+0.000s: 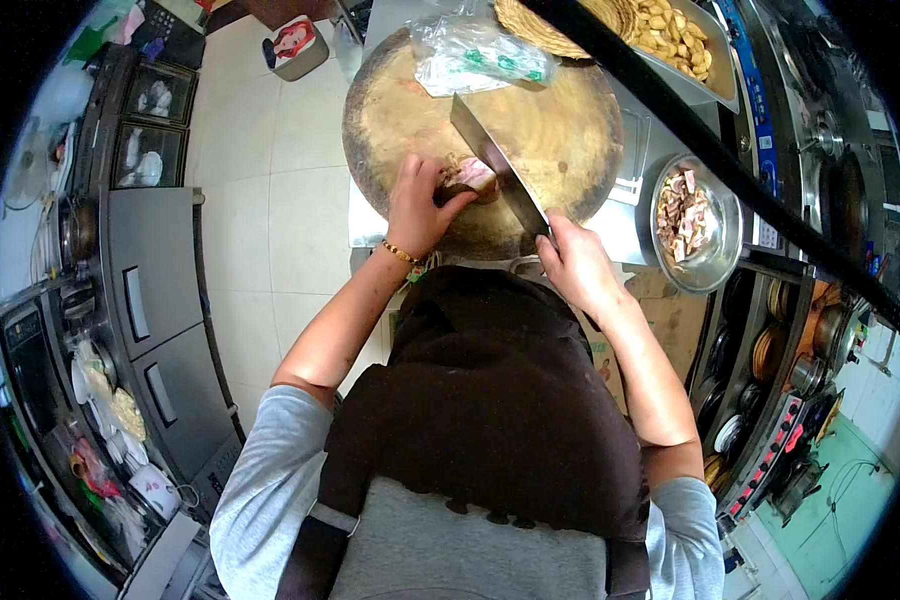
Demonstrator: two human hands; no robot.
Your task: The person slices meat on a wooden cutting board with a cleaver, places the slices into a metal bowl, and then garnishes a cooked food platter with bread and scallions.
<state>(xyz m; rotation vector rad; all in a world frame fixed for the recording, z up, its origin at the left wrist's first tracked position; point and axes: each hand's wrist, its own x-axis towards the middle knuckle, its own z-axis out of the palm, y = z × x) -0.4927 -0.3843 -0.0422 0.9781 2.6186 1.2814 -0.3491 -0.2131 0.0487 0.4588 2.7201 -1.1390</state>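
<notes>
A round wooden chopping board (560,120) lies on the counter in front of me. My left hand (420,205), with a beaded bracelet at its wrist, is closed around the left side of a piece of meat (475,176) on the board. My right hand (578,265) grips the handle of a cleaver (500,162). Its broad blade slants up and left across the board, close along the right side of the meat. Whether the edge touches the meat I cannot tell. Part of the meat is hidden by my left fingers.
At the board's far edge is a clear plastic bag (480,50) with green print. To the right stands a metal bowl (734,235) of sliced meat (682,215). A woven basket (530,22) and a metal tray (727,85) of pale yellow pieces sit farther back. A dark bar crosses the upper right.
</notes>
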